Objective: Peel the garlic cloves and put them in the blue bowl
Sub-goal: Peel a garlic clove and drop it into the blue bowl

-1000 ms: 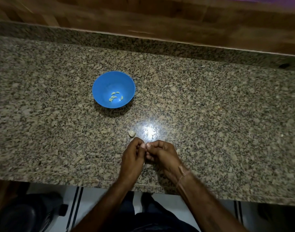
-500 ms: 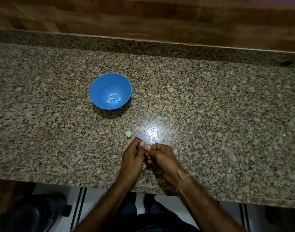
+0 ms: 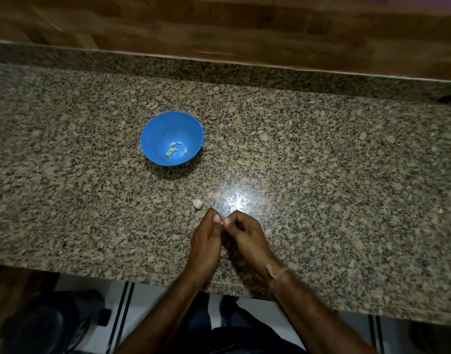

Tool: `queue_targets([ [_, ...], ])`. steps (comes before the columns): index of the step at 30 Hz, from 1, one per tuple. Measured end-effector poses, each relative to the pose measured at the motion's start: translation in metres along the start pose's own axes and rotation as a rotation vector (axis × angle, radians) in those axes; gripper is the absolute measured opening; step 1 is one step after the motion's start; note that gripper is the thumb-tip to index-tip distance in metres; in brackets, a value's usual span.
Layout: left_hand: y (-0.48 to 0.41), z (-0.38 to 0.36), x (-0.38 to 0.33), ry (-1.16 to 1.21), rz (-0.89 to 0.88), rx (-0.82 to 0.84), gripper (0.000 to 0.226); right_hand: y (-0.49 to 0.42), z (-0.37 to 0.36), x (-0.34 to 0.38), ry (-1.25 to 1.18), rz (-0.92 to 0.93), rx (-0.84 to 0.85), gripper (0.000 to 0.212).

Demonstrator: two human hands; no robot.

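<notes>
Still, left hand (image 3: pixel 205 241) and right hand (image 3: pixel 245 236) kept pinching one barely seen pale garlic clove (image 3: pixel 222 222), peeling unfinished, round blue plastic bowl (image 3: pixel 155 139) beyond.

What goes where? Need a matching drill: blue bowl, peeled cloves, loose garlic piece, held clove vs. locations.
1 blue bowl
2 peeled cloves
3 loose garlic piece
4 held clove

A pinched between left hand and right hand
B on the counter, just beyond the left hand's fingertips
C in the bowl's bottom
D on the counter, beyond and left of the hands

Pairs: 1-D, 2-C, 3-B, 4-A
</notes>
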State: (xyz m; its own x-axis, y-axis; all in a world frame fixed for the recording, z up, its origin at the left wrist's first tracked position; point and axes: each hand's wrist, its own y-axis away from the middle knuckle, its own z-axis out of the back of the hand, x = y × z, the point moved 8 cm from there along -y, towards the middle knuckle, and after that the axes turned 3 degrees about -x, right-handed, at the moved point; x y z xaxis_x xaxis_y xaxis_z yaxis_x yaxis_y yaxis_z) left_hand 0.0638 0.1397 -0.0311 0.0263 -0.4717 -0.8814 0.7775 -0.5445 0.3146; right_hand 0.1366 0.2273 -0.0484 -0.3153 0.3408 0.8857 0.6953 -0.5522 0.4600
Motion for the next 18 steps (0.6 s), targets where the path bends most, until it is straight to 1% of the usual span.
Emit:
queue_targets([
  [2, -0.001, -0.003, 0.003, 0.125, 0.093, 0.052, 0.031, 0.001, 0.004, 0.015, 0.189, 0.164, -0.001, 0.022],
  [4, 0.001, -0.009, 0.007, 0.262, 0.218, 0.118, 0.033, 0.002, 0.006, 0.026, 0.352, 0.289, -0.038, 0.021],
  [5, 0.002, -0.011, 0.008, 0.280, 0.244, 0.131, 0.034, 0.002, 0.007, 0.027, 0.426, 0.325, -0.051, 0.022],
  [6, 0.003, -0.010, 0.008, 0.229, 0.223, 0.113, 0.035, 0.001, 0.006, 0.026, 0.467, 0.328, -0.053, 0.024],
  [7, 0.002, -0.006, 0.005, 0.127, 0.159, 0.071, 0.034, 0.001, 0.004, 0.022, 0.468, 0.286, -0.036, 0.027],
  [8, 0.002, -0.001, 0.002, 0.011, 0.064, 0.022, 0.034, -0.001, 0.001, 0.015, 0.395, 0.191, -0.006, 0.031],
  [10, 0.004, 0.004, -0.007, -0.134, -0.102, -0.029, 0.031, -0.002, -0.005, -0.002, 0.161, -0.064, 0.037, 0.036],
  [11, 0.003, 0.004, -0.008, -0.164, -0.119, -0.025, 0.030, -0.001, -0.007, -0.008, 0.103, -0.156, 0.044, 0.036],
  [12, 0.002, 0.003, -0.004, -0.143, -0.070, -0.002, 0.030, 0.000, -0.009, -0.009, 0.066, -0.195, 0.055, 0.036],
  [13, 0.000, 0.001, 0.001, -0.046, 0.036, 0.033, 0.031, 0.001, -0.008, -0.008, 0.074, -0.168, 0.053, 0.036],
  [14, -0.001, -0.004, 0.010, 0.098, 0.171, 0.083, 0.031, 0.002, -0.006, -0.003, 0.131, -0.085, 0.039, 0.035],
  [16, 0.000, -0.015, 0.019, 0.358, 0.404, 0.177, 0.027, 0.006, -0.001, 0.012, 0.357, 0.175, -0.002, 0.030],
  [18, 0.000, -0.020, 0.021, 0.497, 0.511, 0.222, 0.025, 0.007, -0.001, 0.024, 0.532, 0.383, -0.029, 0.028],
])
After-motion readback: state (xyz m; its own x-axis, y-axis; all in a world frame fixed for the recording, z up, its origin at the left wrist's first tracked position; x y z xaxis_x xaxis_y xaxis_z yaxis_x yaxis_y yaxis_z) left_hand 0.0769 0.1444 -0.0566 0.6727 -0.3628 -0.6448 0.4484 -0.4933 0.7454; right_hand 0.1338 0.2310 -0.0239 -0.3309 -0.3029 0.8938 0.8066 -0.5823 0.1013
